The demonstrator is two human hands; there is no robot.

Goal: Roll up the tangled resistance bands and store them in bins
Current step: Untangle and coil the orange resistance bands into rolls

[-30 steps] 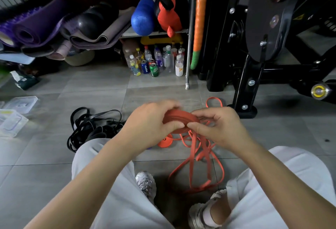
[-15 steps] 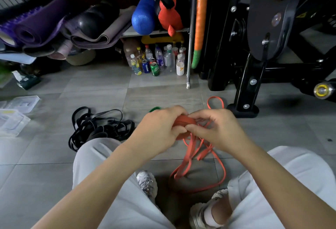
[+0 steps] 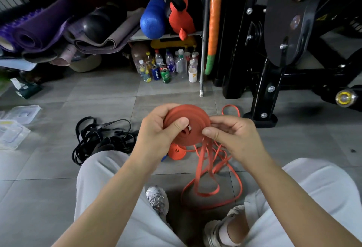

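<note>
Orange band coil (image 3: 188,114) sits clamped in left grip (image 3: 154,131), edge pinched by right grip (image 3: 235,137) (loose tail (image 3: 208,170) dangling below).

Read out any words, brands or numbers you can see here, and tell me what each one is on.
"PEPSI": reads vertically on the blue can.
Green can: lettering too blurred to read.
Bottle labels: too small to read.
Yellow warning sticker on the black machine: symbol unreadable.
Orange band roll: white mark at its core, unreadable.
</note>
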